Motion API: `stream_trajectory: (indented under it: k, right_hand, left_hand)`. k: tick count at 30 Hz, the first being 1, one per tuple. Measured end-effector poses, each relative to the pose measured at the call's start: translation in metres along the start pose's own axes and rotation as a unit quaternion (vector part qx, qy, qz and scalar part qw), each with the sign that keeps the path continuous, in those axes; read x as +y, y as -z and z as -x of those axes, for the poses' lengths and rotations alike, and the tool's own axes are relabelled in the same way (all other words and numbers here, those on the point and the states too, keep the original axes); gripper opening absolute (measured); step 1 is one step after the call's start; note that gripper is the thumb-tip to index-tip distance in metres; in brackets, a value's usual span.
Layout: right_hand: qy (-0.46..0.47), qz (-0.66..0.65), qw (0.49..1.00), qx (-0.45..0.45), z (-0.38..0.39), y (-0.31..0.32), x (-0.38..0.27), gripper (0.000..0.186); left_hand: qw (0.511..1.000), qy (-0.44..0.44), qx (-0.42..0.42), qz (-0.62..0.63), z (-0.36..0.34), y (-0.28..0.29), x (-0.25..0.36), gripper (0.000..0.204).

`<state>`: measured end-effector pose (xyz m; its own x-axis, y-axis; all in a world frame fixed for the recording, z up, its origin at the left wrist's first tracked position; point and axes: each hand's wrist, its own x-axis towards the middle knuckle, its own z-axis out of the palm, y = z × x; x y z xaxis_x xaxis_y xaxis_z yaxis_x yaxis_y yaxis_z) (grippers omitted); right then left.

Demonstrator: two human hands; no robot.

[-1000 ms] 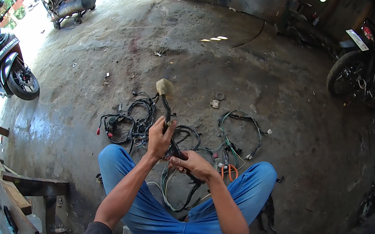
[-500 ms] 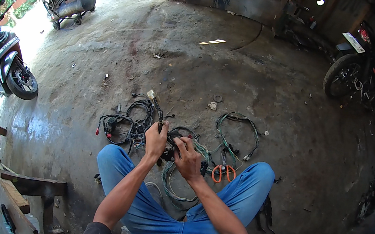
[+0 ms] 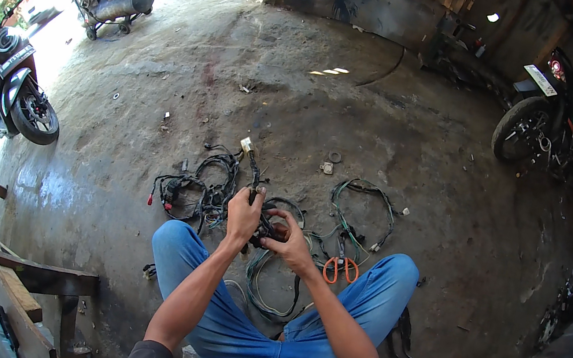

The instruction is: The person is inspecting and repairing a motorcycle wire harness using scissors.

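A black-wrapped wiring harness [image 3: 255, 171] with a white connector [image 3: 246, 144] at its far end runs up out of my left hand [image 3: 244, 216]. That hand is closed round the bundle, thumb on top. To its right, my right hand [image 3: 291, 245] curls its fingers and thumb about the dark wires of the same harness; the exact grip is partly hidden. Loops of green and white wire [image 3: 253, 278] hang below, between my knees. More tangled black wiring [image 3: 185, 190] with red connectors lies on the ground to the left.
Right of my hands lie orange-handled scissors [image 3: 341, 269] and a coil of thin wires [image 3: 359, 186]. A small ring [image 3: 335, 157] is farther off. A wooden bench [image 3: 42, 276] stands at left. Scooter [image 3: 25, 95], compressor [image 3: 120, 2] and motorcycle [image 3: 538, 128] stand farther out.
My right hand's fingers have spread from a bunched pose into a wider curl round the wires. The left hand keeps its hold. The whole view has shifted slightly.
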<state>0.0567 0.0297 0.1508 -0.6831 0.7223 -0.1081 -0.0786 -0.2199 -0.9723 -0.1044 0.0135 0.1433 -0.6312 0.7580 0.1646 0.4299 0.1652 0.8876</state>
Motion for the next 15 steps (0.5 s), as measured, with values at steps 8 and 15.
stream_trajectory:
  k: [8,15]
  right_hand:
    - [0.023,0.009,0.998,0.059,0.004,-0.015,0.005,0.052]
    - [0.147,0.19,0.961,0.136,0.008,-0.017,-0.003,0.03]
  left_hand:
    - [1.0,-0.017,0.001,0.007,0.001,0.0,0.008,0.042]
    - [0.997,0.025,-0.054,0.041,0.003,0.0,0.018,0.039]
